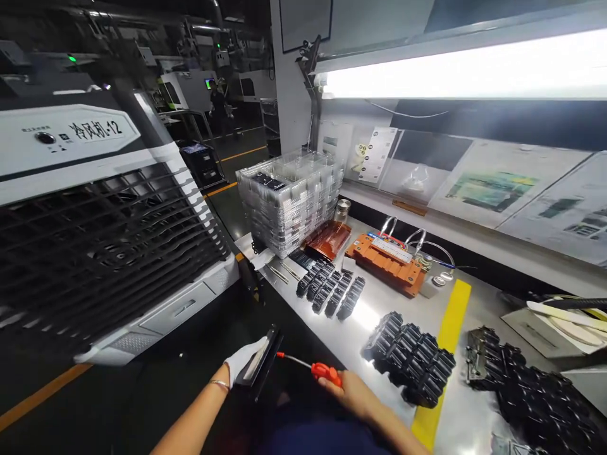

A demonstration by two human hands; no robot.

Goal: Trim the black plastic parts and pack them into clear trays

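Open air between dark piece (266, 365) in left hand (245, 359) and right hand (353, 390), crossed by red-handled tool (326, 373). Bare lane of surface (372, 315) between small black parts (323, 294) and larger black cluster (412, 355); narrower lane along yellow strip (454, 309), second black cluster (535, 388) beyond. Clear tray stack (296, 212) (tallest load there) blocks far end; orange fixture (386, 268) obstructs back.

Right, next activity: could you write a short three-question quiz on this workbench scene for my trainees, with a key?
1. True or false: the gloved left hand holds a black part.
2. The handle of the tool in the right hand is: A) blue; B) red; C) yellow.
3. Fill in: in the picture, the orange fixture lies to the ____ of the clear tray stack.

Key: 1. True; 2. B; 3. right.
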